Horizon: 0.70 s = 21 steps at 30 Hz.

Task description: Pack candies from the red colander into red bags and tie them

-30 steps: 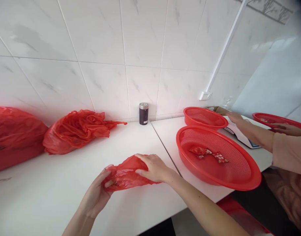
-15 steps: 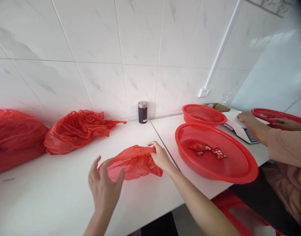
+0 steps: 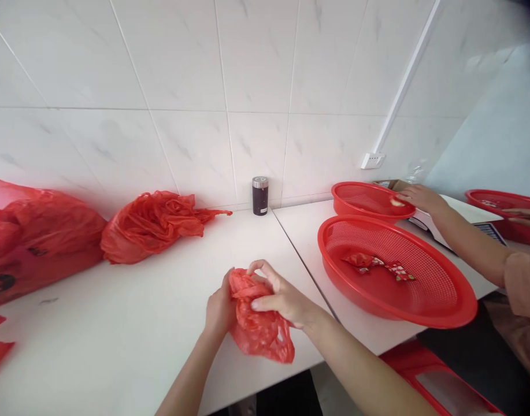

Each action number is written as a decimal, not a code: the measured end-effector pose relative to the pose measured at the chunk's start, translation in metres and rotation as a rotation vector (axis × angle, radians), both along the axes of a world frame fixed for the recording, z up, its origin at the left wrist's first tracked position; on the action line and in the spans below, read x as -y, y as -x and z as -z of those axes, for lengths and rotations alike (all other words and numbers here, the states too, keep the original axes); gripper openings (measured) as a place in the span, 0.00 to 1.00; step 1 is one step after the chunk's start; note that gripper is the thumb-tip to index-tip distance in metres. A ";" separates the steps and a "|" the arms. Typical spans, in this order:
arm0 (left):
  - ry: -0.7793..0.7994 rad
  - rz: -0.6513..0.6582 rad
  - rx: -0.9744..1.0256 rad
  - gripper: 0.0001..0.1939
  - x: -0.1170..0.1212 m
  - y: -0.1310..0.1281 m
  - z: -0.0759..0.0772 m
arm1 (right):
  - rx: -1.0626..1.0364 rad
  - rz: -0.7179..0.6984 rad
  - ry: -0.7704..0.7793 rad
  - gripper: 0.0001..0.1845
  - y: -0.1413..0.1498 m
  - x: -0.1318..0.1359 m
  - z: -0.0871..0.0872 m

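Red plastic bag bunched between both our hands

Red plastic bag point(image 3: 258, 323) sits gathered between our two hands above the near edge of the white table point(image 3: 117, 323). We pinch its crumpled top from both sides: our left hand point(image 3: 219, 309) presses against the left of the bunch with its fingers curled in behind the plastic, and our right hand point(image 3: 282, 297) closes over the top and right, thumb and fingers point(image 3: 258, 267) folded round the gathered film. Below the fingers the rest of the bag hangs loose, its lower end reaching the table's near edge.

To the right, across the seam in the table, stands a large red mesh basket point(image 3: 447, 306) with a few red-wrapped candies point(image 3: 377, 266) lying in it. Just beyond it, farther right, is a smaller red basket point(image 3: 360, 199); another person's hand point(image 3: 418, 197) rests at its rim, the sleeve point(image 3: 522, 283) showing at the right edge. A third red basket point(image 3: 507, 211) lies at the far right, with that person's other hand just beside it.

Far against the tiled wall stands a small dark jar point(image 3: 260, 196) with a silver lid. Left of it lies a crumpled heap of red bags point(image 3: 154, 222), and farther left a fuller red sack point(image 3: 34, 237).
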<state>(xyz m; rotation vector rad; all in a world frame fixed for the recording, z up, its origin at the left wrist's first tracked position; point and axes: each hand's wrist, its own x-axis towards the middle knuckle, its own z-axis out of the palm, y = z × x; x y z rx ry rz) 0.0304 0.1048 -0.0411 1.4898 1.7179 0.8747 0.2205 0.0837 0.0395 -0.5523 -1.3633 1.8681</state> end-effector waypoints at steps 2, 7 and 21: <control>-0.034 -0.062 -0.140 0.21 -0.008 0.028 -0.001 | 0.037 0.053 -0.113 0.18 -0.018 -0.002 -0.009; -0.039 -0.112 -0.166 0.25 0.003 0.084 -0.023 | 0.904 0.350 -0.612 0.12 -0.056 -0.017 -0.013; 0.007 0.131 0.220 0.20 0.050 0.073 -0.067 | 1.193 0.274 -0.631 0.31 -0.112 -0.027 -0.025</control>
